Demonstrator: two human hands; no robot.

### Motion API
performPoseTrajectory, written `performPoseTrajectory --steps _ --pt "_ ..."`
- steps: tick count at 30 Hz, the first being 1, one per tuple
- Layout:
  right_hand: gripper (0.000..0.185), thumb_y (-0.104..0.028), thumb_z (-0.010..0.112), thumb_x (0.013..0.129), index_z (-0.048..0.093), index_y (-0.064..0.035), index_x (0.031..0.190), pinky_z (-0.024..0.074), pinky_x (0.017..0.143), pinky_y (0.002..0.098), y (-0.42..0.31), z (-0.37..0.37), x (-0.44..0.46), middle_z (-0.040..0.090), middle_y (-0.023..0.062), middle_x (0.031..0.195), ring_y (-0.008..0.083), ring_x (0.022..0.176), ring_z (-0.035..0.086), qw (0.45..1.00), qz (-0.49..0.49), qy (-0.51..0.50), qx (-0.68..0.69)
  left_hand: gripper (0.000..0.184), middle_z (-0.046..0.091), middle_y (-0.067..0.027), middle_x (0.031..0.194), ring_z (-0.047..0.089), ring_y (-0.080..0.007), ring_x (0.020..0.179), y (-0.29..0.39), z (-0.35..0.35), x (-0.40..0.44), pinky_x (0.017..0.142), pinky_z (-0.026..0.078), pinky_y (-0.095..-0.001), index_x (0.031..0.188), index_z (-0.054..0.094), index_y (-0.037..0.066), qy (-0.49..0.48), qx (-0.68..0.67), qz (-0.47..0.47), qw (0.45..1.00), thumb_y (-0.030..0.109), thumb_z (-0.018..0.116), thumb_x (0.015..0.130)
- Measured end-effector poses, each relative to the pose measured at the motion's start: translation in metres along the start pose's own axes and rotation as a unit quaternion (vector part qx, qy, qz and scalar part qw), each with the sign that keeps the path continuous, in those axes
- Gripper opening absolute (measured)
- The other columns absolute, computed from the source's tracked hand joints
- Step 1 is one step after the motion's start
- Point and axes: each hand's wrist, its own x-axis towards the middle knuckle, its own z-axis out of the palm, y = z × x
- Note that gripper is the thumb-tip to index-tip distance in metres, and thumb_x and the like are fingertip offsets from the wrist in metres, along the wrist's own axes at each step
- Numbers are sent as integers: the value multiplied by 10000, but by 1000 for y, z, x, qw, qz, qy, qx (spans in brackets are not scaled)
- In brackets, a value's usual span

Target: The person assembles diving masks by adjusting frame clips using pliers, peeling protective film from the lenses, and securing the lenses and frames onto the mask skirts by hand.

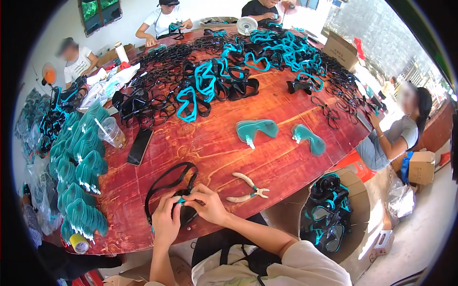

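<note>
A black diving mask (pixel 189 214) with a black strap (pixel 151 190) looped above it lies at the table's near edge. My left hand (pixel 166 221) closes on its left side. With fingers pinched, my right hand (pixel 208 205) grips its upper edge, where a small teal part (pixel 181 200) shows between both hands. Much of the mask is hidden by my fingers. To the right of my hands lie pliers (pixel 252 190) with pale handles, spread apart. Farther up rest two teal-tinted lens pieces (pixel 257 130) with white tabs.
Stacked teal lenses (pixel 88 171) line the left edge, near a phone (pixel 140 147), a plastic cup (pixel 112 133) and yellow tape (pixel 79 243). Black and teal mask frames (pixel 205 81) heap across the far side. A carton (pixel 358 205) of masks stands below right. Several people sit around the table.
</note>
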Motion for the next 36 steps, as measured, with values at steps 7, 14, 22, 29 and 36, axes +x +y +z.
performPoseTrajectory --steps 7,14,22,29,36 --pt "158 -6 708 791 717 -33 946 515 708 359 -5 -18 6 641 125 880 281 818 640 997 -48 -41 -37 127 634 -168 1081 622 -360 981 -9 7 1 839 489 -405 1003 596 7 23 -7 33 999 59 591 888" --pt "878 -497 816 649 483 -35 1317 389 925 525 -11 -98 -18 510 192 1267 388 1160 479 860 -20 65 -505 129 638 -136 1116 630 -371 941 -14 10 0 771 516 -413 1009 608 59 33 0 37 999 89 608 883" --pt "368 -255 734 714 641 -52 1007 484 724 437 29 -95 -22 549 116 932 310 826 562 863 -62 15 -501 125 639 -115 1111 646 -353 907 -19 13 -3 730 530 -417 986 595 66 40 6 43 998 111 632 876" --pt "163 -75 673 812 618 -13 953 531 670 371 -21 -79 16 571 93 893 206 765 615 980 -121 44 -154 134 642 -106 1099 656 -346 872 -17 13 -4 701 535 -425 988 600 72 33 16 32 999 97 642 863" --pt "659 -364 480 831 393 40 1344 388 1050 474 -21 -25 48 477 160 1265 269 1140 525 865 5 101 491 136 642 -102 1092 658 -346 855 -17 13 -2 685 534 -430 978 603 65 40 14 38 998 79 650 852"
